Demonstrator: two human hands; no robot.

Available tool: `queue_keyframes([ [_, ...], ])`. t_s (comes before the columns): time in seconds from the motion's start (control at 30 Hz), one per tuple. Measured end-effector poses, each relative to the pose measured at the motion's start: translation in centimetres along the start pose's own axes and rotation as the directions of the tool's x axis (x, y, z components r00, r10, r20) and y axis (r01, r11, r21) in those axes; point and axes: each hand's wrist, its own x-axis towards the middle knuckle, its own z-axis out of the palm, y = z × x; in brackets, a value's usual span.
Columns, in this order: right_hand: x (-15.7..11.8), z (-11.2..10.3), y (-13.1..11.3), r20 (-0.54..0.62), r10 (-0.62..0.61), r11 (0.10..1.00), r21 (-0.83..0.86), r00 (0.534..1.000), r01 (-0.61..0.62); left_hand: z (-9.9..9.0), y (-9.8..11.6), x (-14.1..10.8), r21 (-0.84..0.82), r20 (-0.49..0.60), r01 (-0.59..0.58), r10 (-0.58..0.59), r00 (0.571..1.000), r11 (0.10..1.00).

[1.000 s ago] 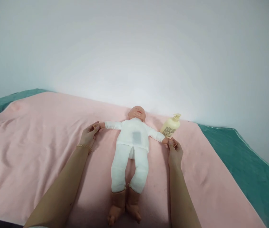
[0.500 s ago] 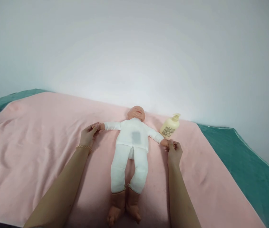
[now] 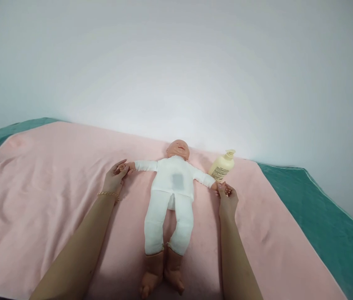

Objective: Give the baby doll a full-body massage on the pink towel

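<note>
Our hands (image 3: 114, 177) (image 3: 228, 200) each pinch one hand of the doll (image 3: 173, 179) between them, the bottle (image 3: 222, 167) just beyond our right

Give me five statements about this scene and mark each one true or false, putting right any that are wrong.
1. The left hand has hold of one of the doll's hands. True.
2. The right hand is gripping the pump bottle. False: it holds the doll's other hand, and the bottle is just beyond.
3. A bracelet is worn on the left wrist. True.
4. The doll lies face down. False: it lies on its back, face up, with its arms spread.
5. Green cloth shows past the pink cloth at both left and right. True.
</note>
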Motion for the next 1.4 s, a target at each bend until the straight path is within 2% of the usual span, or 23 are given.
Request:
queue_keyframes([
  [0.2,-0.2,0.1,-0.2,0.01,-0.009,1.0,-0.018,1.0,0.009,-0.2,-0.2,0.0,0.082,-0.016,-0.032,0.034,0.999,0.996],
  [0.37,0.2,0.0,0.5,0.0,-0.043,0.999,-0.009,0.999,0.043,0.2,0.0,-0.3,-0.003,-0.029,-0.011,0.011,1.0,1.0],
  [0.47,0.5,0.0,0.9,-0.034,-0.068,0.995,0.067,0.997,0.07,0.1,0.0,-0.1,-0.034,-0.015,0.023,-0.023,1.0,0.999],
  [0.6,0.7,0.1,1.0,-0.041,-0.036,0.984,0.173,0.998,0.043,0.0,-0.1,0.2,-0.074,-0.01,0.027,-0.028,1.0,0.997],
  [0.97,-0.1,0.3,0.0,-0.054,-0.004,0.999,0.035,0.999,0.006,0.0,0.0,-0.3,0.14,-0.02,-0.019,0.022,1.0,0.99],
  [1.27,-0.1,0.3,0.0,-0.076,-0.042,0.999,0.0,0.996,0.042,-0.4,-0.7,0.2,0.118,-0.024,-0.037,0.04,0.999,0.992],
  [1.4,0.3,0.3,0.3,-0.087,-0.071,0.996,0.051,0.994,0.075,-0.4,-1.0,0.6,0.055,-0.029,-0.02,0.022,0.999,0.998],
])
